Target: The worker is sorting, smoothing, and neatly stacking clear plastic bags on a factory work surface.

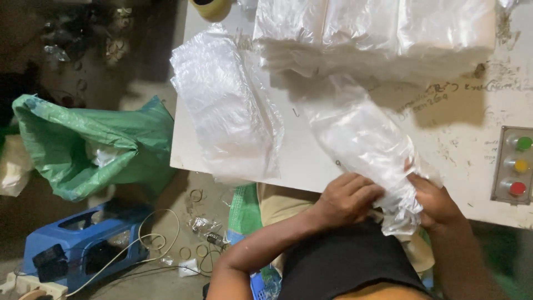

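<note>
- My left hand and right hand close on the near end of a bundle of clear plastic bags, which hangs just over the near edge of the white worktop.
- Left grip: fingers curled and pressed down on the bundle's near left corner. Right grip: thumb and fingers pinching the crumpled right edge.
- To handle it well, I judge both grips should stay firm and level with each other; the film looks slippery, and a loose pinch could let layers slide or fan apart.
- The bundle is long, translucent white and wrinkled, running diagonally away from my grips toward a tall pile of folded plastic at the far side.
- Left of my left grip and beyond it, a second sheaf of bags lies flat, apart from the one I hold.
- Right of my right grip sits a control panel with green, yellow and red buttons.
- Down to the left, on the floor, a green sack and a blue stool.
</note>
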